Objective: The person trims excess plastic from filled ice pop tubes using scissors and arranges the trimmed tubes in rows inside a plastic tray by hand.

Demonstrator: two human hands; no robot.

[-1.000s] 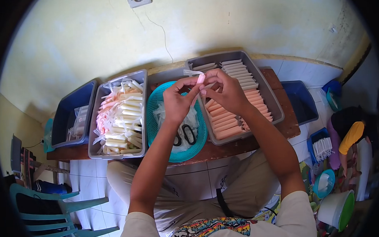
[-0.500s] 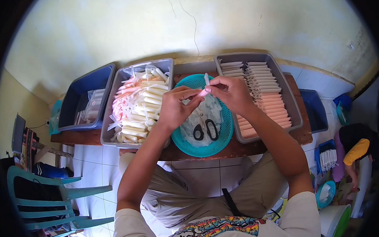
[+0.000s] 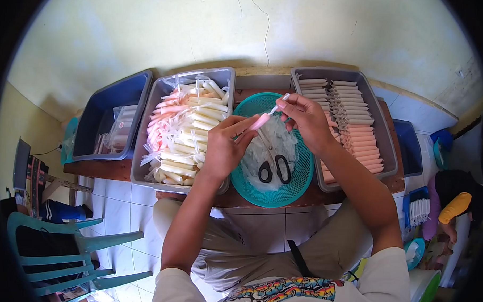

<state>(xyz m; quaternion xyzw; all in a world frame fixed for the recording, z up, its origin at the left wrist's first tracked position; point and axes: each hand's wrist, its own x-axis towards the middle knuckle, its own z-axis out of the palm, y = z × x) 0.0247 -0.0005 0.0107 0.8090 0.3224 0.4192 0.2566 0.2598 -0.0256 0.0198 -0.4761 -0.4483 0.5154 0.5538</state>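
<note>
Behind the worktop stands a pale yellow wall, and a thin crack runs down its upper part. At the lower left there is a green plastic chair on the white tiled floor. Above the chair, near the left edge, one sees a dark flat panel. On the right side, a blue tub is just beyond the worktop's end. Further right is another person, in dark clothing with a yellow sleeve. Near this person are a teal bowl and, below it, a white bucket with something green at its side.
</note>
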